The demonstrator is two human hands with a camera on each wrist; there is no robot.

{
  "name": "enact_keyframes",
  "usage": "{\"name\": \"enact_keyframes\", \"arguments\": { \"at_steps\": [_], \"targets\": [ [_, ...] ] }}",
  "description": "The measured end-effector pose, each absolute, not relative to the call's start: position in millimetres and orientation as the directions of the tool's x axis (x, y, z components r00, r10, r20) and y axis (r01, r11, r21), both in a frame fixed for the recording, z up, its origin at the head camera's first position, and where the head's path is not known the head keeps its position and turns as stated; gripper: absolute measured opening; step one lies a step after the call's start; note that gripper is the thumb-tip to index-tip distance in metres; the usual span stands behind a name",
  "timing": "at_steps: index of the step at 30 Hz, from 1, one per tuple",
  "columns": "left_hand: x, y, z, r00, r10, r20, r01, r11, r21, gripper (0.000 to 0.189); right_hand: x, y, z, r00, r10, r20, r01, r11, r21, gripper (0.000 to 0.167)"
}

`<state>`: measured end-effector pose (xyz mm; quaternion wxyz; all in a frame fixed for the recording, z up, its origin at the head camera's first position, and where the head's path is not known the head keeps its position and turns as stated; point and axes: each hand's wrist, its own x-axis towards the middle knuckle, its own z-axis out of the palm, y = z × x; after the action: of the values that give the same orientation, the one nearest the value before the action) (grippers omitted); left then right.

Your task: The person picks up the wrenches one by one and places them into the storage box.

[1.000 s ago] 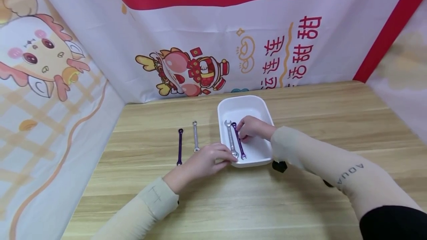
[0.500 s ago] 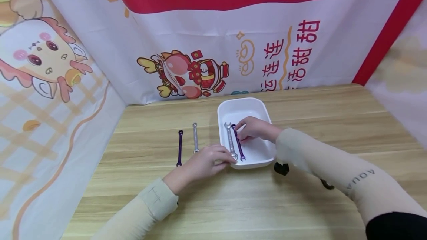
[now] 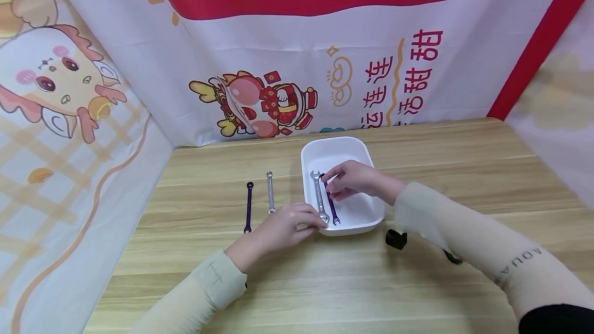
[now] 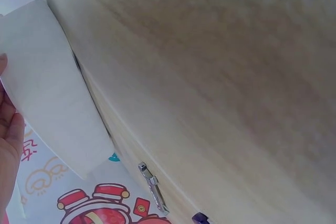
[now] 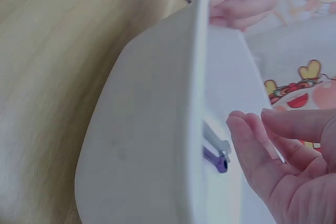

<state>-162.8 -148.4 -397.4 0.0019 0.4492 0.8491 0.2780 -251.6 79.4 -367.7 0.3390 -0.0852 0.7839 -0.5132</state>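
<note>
1 purple wrench (image 3: 331, 207), in white tray (image 3: 358, 212), left side, approx. parallel w/ silver wrench (image 3: 319, 195), prob. for order. Your R hand (image 3: 356, 178): by far end, fingertips narrowly apart, holding nothing. Your L hand (image 3: 291, 223): grips tray near left, prob. steadying.

2 beige sleeves (image 3: 471, 236), dark lettering (image 3: 518, 263)

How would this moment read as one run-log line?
left hand: holds white tray by corner; right hand: holds nothing, over tray; in tray: silver wrench, purple wrench; on table: second silver wrench, second purple wrench
</note>
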Motion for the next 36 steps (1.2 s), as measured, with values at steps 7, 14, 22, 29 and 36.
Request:
{"name": "enact_keyframes", "arguments": {
  "at_steps": [7,14,22,29,36],
  "targets": [
    [-161.7,-148.4,-397.3,-0.609,0.757,0.24,0.75,0.45,0.485,0.02,-251.1,91.3,-365.5,-0.758,-0.503,-0.415,0.241,0.375,-0.895,0.041],
    [-161.2,-149.2,-397.6,-0.612,0.755,0.236,0.746,0.453,0.488,0.019,-249.1,102.4,-359.2,-0.745,-0.526,-0.41,0.243,0.358,-0.901,0.041],
    [-161.9,-148.2,-397.2,-0.614,0.752,0.24,0.745,0.45,0.493,0.021,-246.7,118.1,-348.9,-0.743,-0.558,-0.368,0.196,0.345,-0.918,0.04],
    [-161.3,-149.1,-397.4,-0.613,0.752,0.244,0.746,0.449,0.492,0.02,-242.9,132.2,-341.6,-0.739,-0.566,-0.365,0.189,0.346,-0.919,0.043],
    [-161.5,-148.1,-398.0,-0.622,0.748,0.229,0.737,0.461,0.494,0.019,-240.5,145.6,-337.2,-0.77,-0.547,-0.329,0.157,0.338,-0.928,0.041]
  ]
}}
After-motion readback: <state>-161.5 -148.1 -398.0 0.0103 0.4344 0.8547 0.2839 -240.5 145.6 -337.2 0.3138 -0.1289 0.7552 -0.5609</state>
